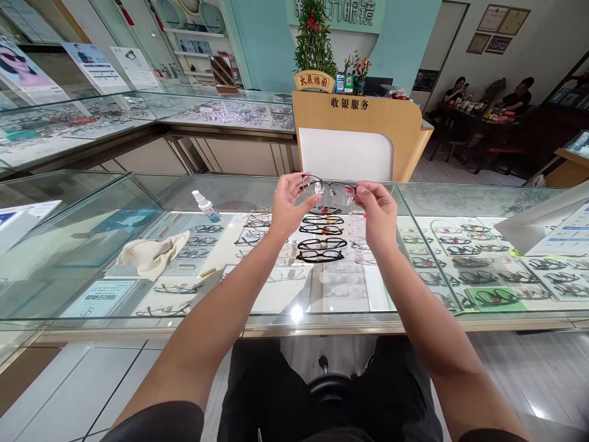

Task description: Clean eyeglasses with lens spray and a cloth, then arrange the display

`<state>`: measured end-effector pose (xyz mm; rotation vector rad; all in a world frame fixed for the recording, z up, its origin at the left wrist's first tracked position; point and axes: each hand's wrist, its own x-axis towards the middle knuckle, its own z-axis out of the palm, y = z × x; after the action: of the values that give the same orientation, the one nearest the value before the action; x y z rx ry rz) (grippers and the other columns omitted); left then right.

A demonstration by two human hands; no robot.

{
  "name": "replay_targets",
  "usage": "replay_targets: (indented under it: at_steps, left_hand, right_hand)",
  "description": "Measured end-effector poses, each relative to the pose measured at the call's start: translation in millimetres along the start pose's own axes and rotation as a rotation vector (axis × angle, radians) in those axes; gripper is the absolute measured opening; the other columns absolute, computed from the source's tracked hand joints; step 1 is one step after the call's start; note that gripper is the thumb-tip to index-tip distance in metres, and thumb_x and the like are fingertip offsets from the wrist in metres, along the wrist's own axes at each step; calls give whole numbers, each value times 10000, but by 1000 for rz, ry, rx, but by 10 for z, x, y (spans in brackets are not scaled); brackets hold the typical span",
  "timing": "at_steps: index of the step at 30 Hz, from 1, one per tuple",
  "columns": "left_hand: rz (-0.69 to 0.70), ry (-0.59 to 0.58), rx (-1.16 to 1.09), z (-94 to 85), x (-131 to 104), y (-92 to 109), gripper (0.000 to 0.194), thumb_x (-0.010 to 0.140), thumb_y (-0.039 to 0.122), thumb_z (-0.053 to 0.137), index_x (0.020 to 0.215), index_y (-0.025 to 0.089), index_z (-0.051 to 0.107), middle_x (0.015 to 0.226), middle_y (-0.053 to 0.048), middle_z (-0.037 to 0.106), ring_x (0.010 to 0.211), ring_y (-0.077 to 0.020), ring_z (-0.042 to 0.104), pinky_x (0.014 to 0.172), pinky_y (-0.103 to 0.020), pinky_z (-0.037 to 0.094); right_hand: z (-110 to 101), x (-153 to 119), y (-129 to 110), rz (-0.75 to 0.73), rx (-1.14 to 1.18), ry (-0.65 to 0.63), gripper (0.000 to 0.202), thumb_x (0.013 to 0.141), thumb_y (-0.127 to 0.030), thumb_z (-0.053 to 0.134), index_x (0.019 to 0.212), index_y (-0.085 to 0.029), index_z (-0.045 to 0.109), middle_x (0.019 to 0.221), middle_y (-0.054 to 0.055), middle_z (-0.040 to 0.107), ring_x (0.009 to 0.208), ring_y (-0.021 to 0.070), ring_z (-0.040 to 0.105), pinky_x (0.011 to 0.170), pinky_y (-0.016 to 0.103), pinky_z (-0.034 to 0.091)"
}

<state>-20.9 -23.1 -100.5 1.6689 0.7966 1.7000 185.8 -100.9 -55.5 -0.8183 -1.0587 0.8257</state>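
Holding eyeglasses (339,194) over far side of glass counter (285,332), pinched in left hand (289,210) and right hand (380,215), best tilted gently.

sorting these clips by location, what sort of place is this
Most likely an optician's shop: rows of spectacle frames lie in the glass display counter, the hands hold a pair of glasses, and a service desk stands behind.

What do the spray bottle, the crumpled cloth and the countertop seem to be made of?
Spray bottle: probably smooth plastic, going by its white, molded-looking top. Cloth: soft, matte cream fabric, bunched in loose folds; fiber unclear. Countertop: clear, glossy glass, with bright glare and display eyeglasses showing through.
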Motion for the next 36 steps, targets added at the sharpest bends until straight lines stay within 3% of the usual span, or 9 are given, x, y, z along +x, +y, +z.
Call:
replay_targets:
  at_steps: [6,10,13,17,24,29,31,33,36]
  left_hand:
    - [242,19,327,-38,-58,247,714,857,601,920,1405,256,622,1514,-150,729,1431,-312,697,1258,-510,529]
    - [454,-53,604,-23,-140,440,665,919,485,886,1480,252,616,1551,-139,722,1473,-331,672,1268,-531,505]
    - [493,-63,683,3,-179,513,657,915,469,894,1477,256,628,1539,-133,736,1434,-348,697,1251,-548,504]
    - [430,-97,619,34,-204,558,640,893,429,922,1453,259,665,1461,-111,782,1332,-330,743,1180,-522,562]
    - [207,-238,119,57,-151,568,714,860,404,950,1489,246,651,1439,-150,760,1328,-323,755,1166,-511,616]
    - [2,-361,-33,-13,-49,560,827,784,465,988,1508,275,636,1439,-160,749,1189,-303,802,1051,-471,666]
    - [-29,-264,-6,-12,-106,603,822,741,452,1007,1472,291,668,1482,-147,733,1202,-293,788,1051,-449,652]
    - [-46,-40,82,25,-270,674,674,762,423,989,1373,289,738,1455,-116,748,1189,-264,772,1047,-414,627]
    - [-124,235,180,130,-663,793,345,870,430,902,1154,246,835,1152,-75,820,984,-205,751,925,-359,609]
  right_hand:
    - [-121,64,-47,-110,-250,-106,207,972,-435,751,1095,-280,812,1175,46,864,1202,251,775,1109,459,574]
    - [-162,78,-21,-245,-479,-241,179,953,-443,810,1034,-297,874,1265,52,851,1294,286,719,1203,511,499]
    - [-177,87,-2,-241,-518,-308,145,954,-426,816,975,-298,881,1283,54,848,1307,298,709,1211,523,494]
    - [-238,137,-36,-112,-431,-369,182,902,-462,865,879,-281,873,1280,57,836,1281,300,730,1215,516,485]
    - [-336,204,-70,132,-223,-495,184,847,-464,912,878,-285,886,1337,36,816,1240,268,734,1121,436,525]
    - [-280,173,-37,208,-131,-553,276,790,-509,950,888,-261,880,995,20,854,1017,219,748,1032,389,559]
    - [-245,166,1,206,-108,-516,298,762,-515,959,875,-253,874,945,17,848,955,211,742,995,387,575]
    - [-201,153,61,182,-92,-456,302,737,-509,968,846,-248,861,948,22,852,939,213,745,980,391,587]
    - [-93,68,170,129,-109,-408,318,727,-515,959,822,-237,840,959,37,853,931,222,751,951,398,601]
